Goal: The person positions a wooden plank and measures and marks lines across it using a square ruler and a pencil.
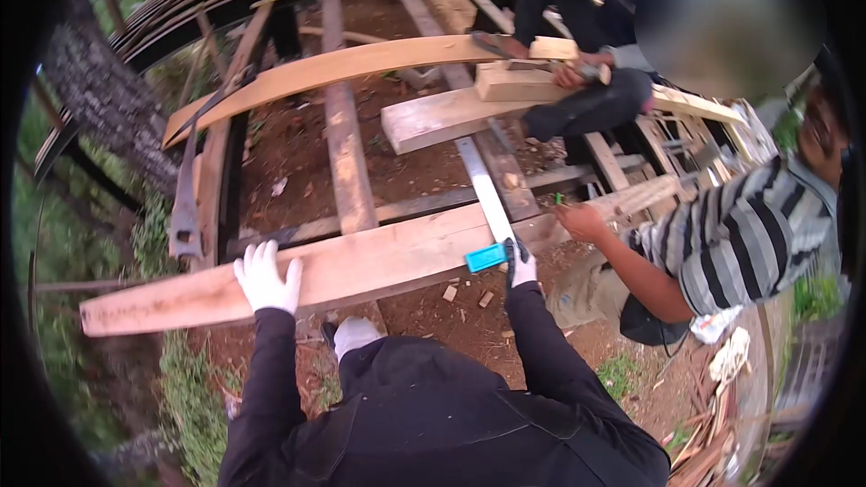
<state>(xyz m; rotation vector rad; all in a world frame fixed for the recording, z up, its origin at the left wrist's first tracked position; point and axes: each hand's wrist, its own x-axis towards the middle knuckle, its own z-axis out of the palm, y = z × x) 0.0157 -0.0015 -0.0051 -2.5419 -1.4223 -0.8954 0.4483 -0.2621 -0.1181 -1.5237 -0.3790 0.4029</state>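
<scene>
A long wooden plank (397,254) lies crosswise in front of me. My left hand (268,278), in a white glove, rests on its left part with the fingers spread. On the plank's near edge, my gloved right hand (522,267) is closed on a carpenter's square (483,188) by its blue handle. The square's metal blade crosses the plank and reaches past its far edge. Just right of it, a co-worker's bare hand (582,221) is at the plank, near a small green object (558,199) too small to name.
Another person sits beyond, a hand (568,75) on wood blocks over a thick beam (451,122). A handsaw (186,216) hangs at the left by a tree trunk (108,99). Joists (345,149) with gaps over soil support the plank. Wood scraps (450,293) lie below.
</scene>
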